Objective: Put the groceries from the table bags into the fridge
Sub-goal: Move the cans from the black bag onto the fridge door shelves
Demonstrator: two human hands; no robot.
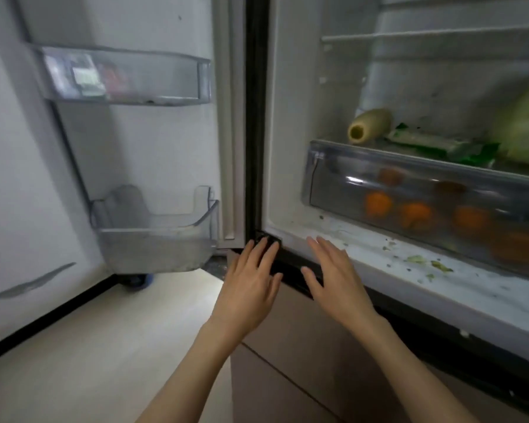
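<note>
Between loads, by the look of it: the fridge stands open and both hands are empty in front of its bottom sill. Left hand is flat, fingers spread, holding nothing, fingertips over the black hinge corner at the near left of the opening; can't tell if they touch it. Right hand is also splayed and holding nothing, hovering just over the sill edge. Already inside: oranges in the clear crisper drawer, and on the shelf above it a pale cut vegetable, a green packet and a cabbage at far right. The lower door bin on the left is empty. Table bags aren't in view, so the remaining groceries are somewhere off-frame. Likely next move: turn back to the table and grab another item. Sill is littered with leaf scraps.
</note>
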